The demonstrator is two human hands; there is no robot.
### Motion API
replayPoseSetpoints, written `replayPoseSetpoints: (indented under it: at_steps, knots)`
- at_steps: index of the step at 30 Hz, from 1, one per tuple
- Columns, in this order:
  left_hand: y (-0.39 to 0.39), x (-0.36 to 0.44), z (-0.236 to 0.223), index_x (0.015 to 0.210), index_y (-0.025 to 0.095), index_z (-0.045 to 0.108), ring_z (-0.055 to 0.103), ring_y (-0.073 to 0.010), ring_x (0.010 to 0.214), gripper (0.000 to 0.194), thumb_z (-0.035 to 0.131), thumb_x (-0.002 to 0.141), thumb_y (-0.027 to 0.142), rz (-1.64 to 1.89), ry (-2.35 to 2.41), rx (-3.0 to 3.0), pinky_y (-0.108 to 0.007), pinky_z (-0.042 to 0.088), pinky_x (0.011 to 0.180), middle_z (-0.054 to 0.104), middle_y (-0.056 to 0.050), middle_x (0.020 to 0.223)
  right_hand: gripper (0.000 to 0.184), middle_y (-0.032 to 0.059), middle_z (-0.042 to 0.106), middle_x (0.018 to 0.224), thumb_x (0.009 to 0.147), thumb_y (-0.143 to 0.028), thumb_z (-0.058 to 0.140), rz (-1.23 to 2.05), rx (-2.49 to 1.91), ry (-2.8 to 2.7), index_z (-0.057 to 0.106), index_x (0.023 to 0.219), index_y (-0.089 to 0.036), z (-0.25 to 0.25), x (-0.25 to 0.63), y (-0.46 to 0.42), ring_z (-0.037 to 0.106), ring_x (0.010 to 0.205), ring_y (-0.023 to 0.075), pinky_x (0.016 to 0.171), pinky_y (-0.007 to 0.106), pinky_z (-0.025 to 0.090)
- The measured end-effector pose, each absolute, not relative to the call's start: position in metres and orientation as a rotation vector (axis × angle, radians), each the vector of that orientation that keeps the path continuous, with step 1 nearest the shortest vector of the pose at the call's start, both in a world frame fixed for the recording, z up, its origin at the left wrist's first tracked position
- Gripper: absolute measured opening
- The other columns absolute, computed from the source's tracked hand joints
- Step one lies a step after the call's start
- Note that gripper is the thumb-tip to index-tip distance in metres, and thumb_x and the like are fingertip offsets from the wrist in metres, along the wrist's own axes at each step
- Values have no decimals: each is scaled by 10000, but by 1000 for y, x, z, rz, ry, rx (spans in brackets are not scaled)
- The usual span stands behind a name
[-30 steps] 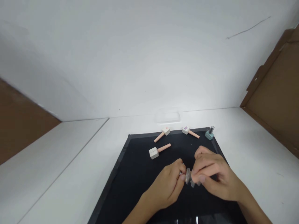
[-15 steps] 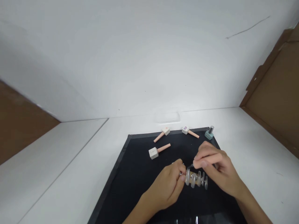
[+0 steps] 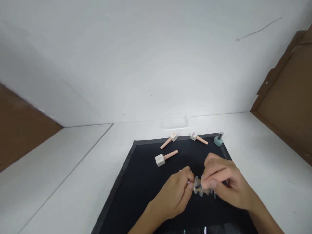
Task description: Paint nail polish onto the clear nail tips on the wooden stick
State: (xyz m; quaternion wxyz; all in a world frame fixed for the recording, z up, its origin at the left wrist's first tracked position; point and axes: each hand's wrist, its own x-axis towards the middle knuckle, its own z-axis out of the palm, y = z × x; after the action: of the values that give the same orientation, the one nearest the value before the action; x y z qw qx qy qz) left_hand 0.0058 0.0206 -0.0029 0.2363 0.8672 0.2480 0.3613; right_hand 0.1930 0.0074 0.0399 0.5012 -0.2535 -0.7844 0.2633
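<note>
Clear plastic oval tips (image 3: pixel 195 188), pinched in L hand (image 3: pixel 179 190), smooth peach handle (image 3: pixel 206 184), pinched in R hand (image 3: pixel 225 183)

Mat (image 3: pixel 146 188) on tabletop (image 3: pixel 73 182); far wall (image 3: pixel 156 65) behind; front bottle (image 3: pixel 160 160) lying on mat, ahead of left hand (image 3: pixel 179 190); back-left bottle (image 3: pixel 173 136) behind it; back-right bottle (image 3: pixel 193 136) farther right, both near mat's far edge; corner bottle (image 3: pixel 218 141) upright at far right corner; nail-tip strip (image 3: pixel 196 186) between left hand and right hand (image 3: pixel 223 182)

A manicure workspace: white wall (image 3: pixel 156 65), black mat (image 3: pixel 143 188), 3 white nail-polish bottles (image 3: pixel 160 160).
</note>
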Motion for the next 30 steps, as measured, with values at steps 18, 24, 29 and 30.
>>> replayPoseSetpoints:
  at_steps: [18,24,29,30]
  knots:
    - [18,4,-7,843,241,348,432,-116,538,134,308,936,153,981,685,2371,-223,361,540,424,45,706,201,20,719,789,940,-160,534,601,-706,-1830,680,830,-244,39,194,6,592,684,153,624,317,489]
    - [15,2,-10,850,233,371,477,-110,556,170,270,987,239,945,646,2182,-231,381,566,453,41,702,210,14,720,726,948,-219,549,675,-662,-1884,696,800,-244,38,194,6,588,650,150,595,305,491]
    - [12,2,-12,843,217,394,503,-84,532,270,244,1004,373,875,592,1870,-224,414,565,451,45,698,185,4,727,851,956,-206,539,673,-688,-1727,697,928,-298,34,193,5,628,725,145,660,309,516]
    - [11,2,-11,837,213,396,502,-75,524,290,252,999,405,864,581,1797,-217,420,553,447,45,711,187,7,730,843,959,-221,538,690,-667,-1741,705,921,-296,35,193,5,625,719,146,651,306,515]
